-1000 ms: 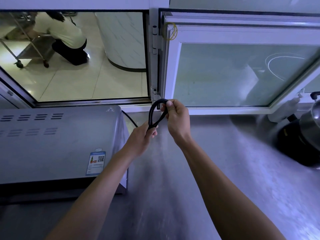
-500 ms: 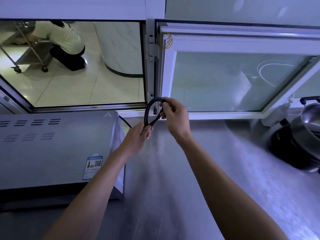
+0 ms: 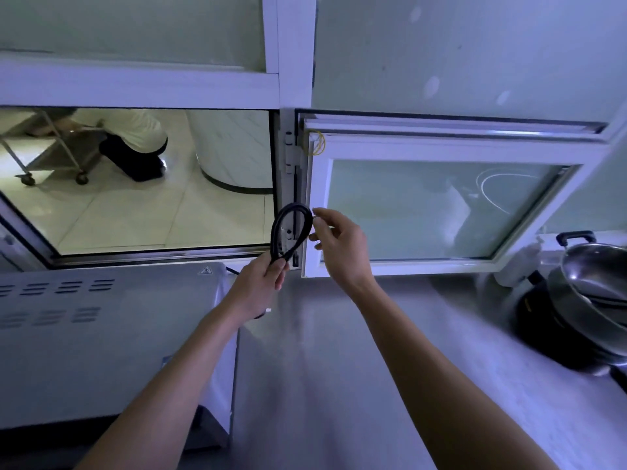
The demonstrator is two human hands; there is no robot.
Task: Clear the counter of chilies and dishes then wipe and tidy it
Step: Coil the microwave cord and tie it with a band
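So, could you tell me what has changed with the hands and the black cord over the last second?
The right hand has let go of the black cord loop and its fingers now hang beside it. The left hand still pinches the loop's base. The grey appliance and steel counter have not moved.

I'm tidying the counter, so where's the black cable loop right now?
In the head view the black cable loop sits at centre, pinched at its base by the left hand, in front of the window frame, with the right hand beside it.
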